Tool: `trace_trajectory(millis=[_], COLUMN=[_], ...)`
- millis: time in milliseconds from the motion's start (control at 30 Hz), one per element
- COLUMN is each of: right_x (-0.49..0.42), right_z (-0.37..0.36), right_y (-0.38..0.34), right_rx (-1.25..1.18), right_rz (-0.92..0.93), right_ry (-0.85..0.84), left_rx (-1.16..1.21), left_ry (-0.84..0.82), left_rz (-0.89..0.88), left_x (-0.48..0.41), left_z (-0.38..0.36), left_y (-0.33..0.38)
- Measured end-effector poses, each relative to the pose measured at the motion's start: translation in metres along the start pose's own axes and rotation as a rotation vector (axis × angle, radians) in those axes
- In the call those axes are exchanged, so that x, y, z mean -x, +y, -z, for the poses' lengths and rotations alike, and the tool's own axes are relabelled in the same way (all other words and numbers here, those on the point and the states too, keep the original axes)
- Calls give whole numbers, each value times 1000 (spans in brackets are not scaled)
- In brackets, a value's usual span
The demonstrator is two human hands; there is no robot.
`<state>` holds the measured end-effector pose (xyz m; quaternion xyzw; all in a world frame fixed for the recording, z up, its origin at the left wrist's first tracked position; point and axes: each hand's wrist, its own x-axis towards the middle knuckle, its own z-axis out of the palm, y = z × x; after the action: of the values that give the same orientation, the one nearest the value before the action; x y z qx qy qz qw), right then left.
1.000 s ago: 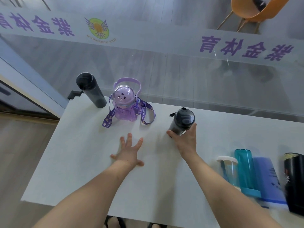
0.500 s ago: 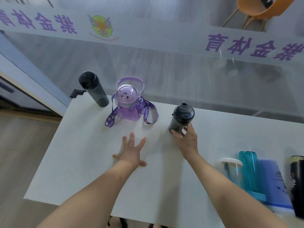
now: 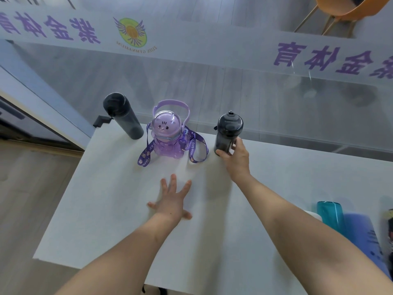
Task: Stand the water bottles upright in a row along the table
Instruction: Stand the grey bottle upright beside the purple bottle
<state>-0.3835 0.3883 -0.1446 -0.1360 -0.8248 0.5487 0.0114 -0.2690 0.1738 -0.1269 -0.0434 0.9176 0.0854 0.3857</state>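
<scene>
Along the far edge of the white table (image 3: 110,209) stand a tall dark bottle (image 3: 123,116) at the left and a purple bear-shaped bottle (image 3: 168,135) with a lanyard beside it. To the right of these stands a smoky black bottle (image 3: 228,130), upright, with my right hand (image 3: 236,160) wrapped around its lower part. My left hand (image 3: 171,201) lies flat on the table with fingers spread, holding nothing. A teal bottle (image 3: 331,218), a blue bottle (image 3: 365,245) and a black bottle (image 3: 390,228) lie on their sides at the right edge.
A glass wall (image 3: 212,81) with purple lettering runs right behind the table's far edge. An orange chair (image 3: 340,9) stands beyond the glass. Wooden floor shows to the left of the table.
My right hand has carried the smoky black bottle away from me toward the far edge, in line with the other two standing bottles. My left hand stayed flat on the table.
</scene>
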Motion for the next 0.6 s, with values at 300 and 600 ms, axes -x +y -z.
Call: trace_trajectory(millis=[300, 600], right_x=[-8, -13], right_z=[-3, -4], right_y=[0, 1], right_rx=[-10, 34], right_rz=[-13, -15], right_ry=[-13, -15], left_rx=[-13, 14], left_ry=[1, -4], left_rz=[14, 10], left_x=[1, 2], left_z=[0, 1], left_y=[1, 1])
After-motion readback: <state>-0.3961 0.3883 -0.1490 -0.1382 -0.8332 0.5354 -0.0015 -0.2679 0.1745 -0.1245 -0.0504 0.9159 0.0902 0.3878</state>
